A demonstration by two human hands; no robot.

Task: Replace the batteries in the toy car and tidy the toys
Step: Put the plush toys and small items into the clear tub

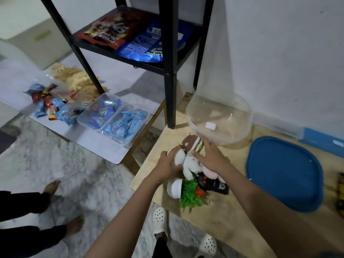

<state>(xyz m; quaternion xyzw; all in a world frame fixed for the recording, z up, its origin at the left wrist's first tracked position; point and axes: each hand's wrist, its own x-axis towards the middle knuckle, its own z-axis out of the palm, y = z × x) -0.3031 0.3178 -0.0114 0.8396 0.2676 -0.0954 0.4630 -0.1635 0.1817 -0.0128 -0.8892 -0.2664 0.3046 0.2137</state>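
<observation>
A heap of soft toys lies on the low wooden table (214, 216). My left hand (168, 162) grips a white plush toy (189, 163) from the left. My right hand (211, 155) rests with spread fingers on a brown striped plush toy (192, 142) and on a pink one (211, 175) beneath it. Below them lie a fake green plant in a white pot (186, 190) and a black remote control (214, 183). A yellow toy car (340, 194) shows only partly at the right edge.
An empty clear plastic tub (219, 118) stands just behind the toys; its blue lid (284, 172) lies to the right. A black metal shelf (171, 75) holds snack bags. Snack packets and trays fill a white table (104, 146) at left. Another person's bare feet (54, 187) stand nearby.
</observation>
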